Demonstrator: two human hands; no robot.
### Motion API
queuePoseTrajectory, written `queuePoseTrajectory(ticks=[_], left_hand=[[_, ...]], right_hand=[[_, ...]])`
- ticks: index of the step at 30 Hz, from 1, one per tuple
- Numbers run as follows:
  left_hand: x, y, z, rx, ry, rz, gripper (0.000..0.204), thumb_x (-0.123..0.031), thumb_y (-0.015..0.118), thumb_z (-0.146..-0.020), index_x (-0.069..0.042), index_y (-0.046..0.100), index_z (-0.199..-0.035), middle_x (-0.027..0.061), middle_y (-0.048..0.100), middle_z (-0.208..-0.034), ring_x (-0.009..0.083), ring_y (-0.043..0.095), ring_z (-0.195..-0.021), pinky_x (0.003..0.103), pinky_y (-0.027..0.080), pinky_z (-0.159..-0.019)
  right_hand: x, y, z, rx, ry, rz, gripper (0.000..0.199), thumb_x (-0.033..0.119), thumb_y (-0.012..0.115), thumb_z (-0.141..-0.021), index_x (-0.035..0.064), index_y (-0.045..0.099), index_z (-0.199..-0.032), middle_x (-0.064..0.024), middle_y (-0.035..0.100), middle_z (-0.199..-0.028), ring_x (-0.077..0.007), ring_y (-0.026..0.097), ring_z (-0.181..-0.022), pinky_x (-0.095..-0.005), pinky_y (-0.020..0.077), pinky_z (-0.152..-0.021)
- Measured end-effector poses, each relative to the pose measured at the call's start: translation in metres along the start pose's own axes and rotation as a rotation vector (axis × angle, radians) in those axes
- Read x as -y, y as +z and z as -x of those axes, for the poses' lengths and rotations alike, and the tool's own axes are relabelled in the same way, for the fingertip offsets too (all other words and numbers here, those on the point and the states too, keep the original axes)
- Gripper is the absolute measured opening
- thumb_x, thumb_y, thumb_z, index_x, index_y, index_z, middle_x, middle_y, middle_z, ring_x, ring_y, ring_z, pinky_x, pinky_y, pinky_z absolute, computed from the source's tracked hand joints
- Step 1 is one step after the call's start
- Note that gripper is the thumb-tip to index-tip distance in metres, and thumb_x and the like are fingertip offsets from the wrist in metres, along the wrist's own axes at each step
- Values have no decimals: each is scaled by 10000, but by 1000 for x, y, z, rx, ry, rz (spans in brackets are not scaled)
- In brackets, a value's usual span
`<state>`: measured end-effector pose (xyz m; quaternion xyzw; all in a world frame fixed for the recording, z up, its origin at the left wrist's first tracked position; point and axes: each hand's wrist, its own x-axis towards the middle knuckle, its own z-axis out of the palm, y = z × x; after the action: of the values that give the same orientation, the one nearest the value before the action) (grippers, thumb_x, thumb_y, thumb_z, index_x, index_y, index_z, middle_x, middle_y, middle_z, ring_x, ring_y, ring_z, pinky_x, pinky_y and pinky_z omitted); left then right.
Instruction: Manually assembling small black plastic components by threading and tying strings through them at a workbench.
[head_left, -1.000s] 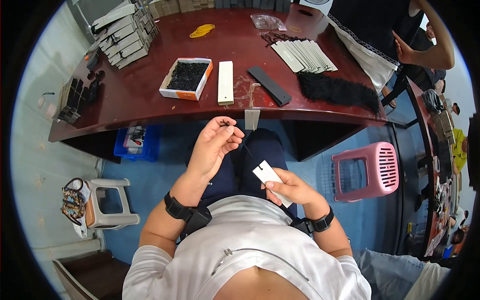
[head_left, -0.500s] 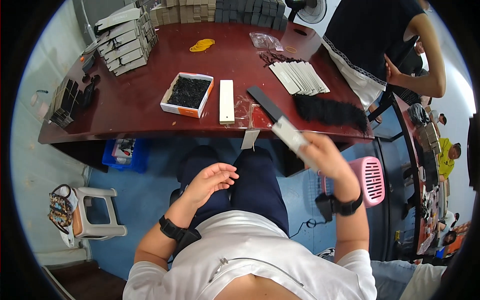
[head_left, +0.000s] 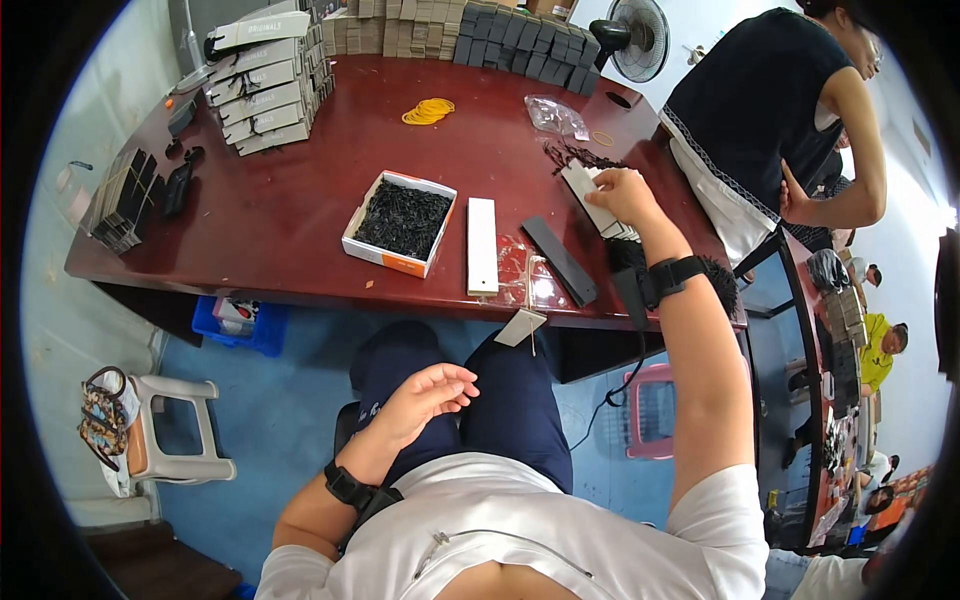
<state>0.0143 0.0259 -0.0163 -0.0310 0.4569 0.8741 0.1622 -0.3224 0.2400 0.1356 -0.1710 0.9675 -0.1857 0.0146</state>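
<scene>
My right hand (head_left: 622, 195) is stretched out to the table's right side, with its fingers closed on a pale grey hang tag (head_left: 577, 182) over the fanned tags; my wrist and forearm hide part of the fan. Black cords (head_left: 575, 155) trail from the tags' far ends. Over my lap, my left hand (head_left: 432, 398) hangs with its fingers loosely bent and nothing in it. Between the hands, a white strip stack (head_left: 482, 245) and a dark grey strip stack (head_left: 558, 260) lie near the front edge. A small pale card (head_left: 521, 327) tilts off that edge.
An open box (head_left: 400, 222) of small black pieces sits left of the white strips. Yellow rubber bands (head_left: 428, 111) and a clear plastic bag (head_left: 556, 116) lie farther back. Bundled tags (head_left: 265, 90) stand at far left. A person (head_left: 765, 130) stands right of the table (head_left: 300, 220).
My right hand has moved forward from the front edge to the fanned tags, carrying the pale tag. My left hand stays over my lap. The view has shifted a little.
</scene>
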Motion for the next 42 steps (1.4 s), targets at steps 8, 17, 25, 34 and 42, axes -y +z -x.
queuePoseTrajectory(ticks=[8, 17, 25, 34, 42], left_hand=[[1, -3, -2, -5, -2, 12, 205, -154, 502, -949, -64, 570, -1121, 43, 607, -1020, 91, 551, -904, 237, 437, -831], [-1, 0, 1, -9, 0, -2, 208, -158, 500, -951, -64, 569, -1124, 38, 604, -1012, 89, 548, -899, 231, 436, -828], [-7, 7, 7, -58, 23, -59, 192, -150, 509, -950, -59, 593, -1098, 41, 631, -985, 80, 567, -864, 220, 452, -792], [-29, 35, -3, -17, 30, -240, 190, -139, 537, -933, -48, 592, -1090, 47, 638, -961, 86, 580, -846, 220, 463, -772], [-62, 108, -19, 105, 27, -416, 181, -121, 548, -920, -31, 594, -1070, 61, 639, -958, 97, 593, -831, 230, 477, -771]], right_hand=[[16, 11, 20, -190, -72, 321, 311, 263, 730, -715, 78, 626, -942, -155, 675, -908, -326, 638, -903, -416, 491, -793], [3, 17, 12, -283, -96, 419, 346, 281, 716, -729, 47, 543, -917, -171, 659, -837, -340, 643, -821, -421, 499, -732], [3, -2, 35, -395, -133, 465, 363, 358, 671, -765, 56, 601, -953, -133, 669, -851, -300, 645, -858, -407, 504, -755], [-56, -51, 155, -272, -114, -110, 164, 211, 682, -763, 61, 639, -812, -87, 636, -708, -229, 619, -647, -336, 470, -598], [-62, -18, 172, -412, -289, -242, 131, 102, 674, -767, 79, 657, -895, -73, 561, -748, -224, 588, -674, -325, 475, -627]])
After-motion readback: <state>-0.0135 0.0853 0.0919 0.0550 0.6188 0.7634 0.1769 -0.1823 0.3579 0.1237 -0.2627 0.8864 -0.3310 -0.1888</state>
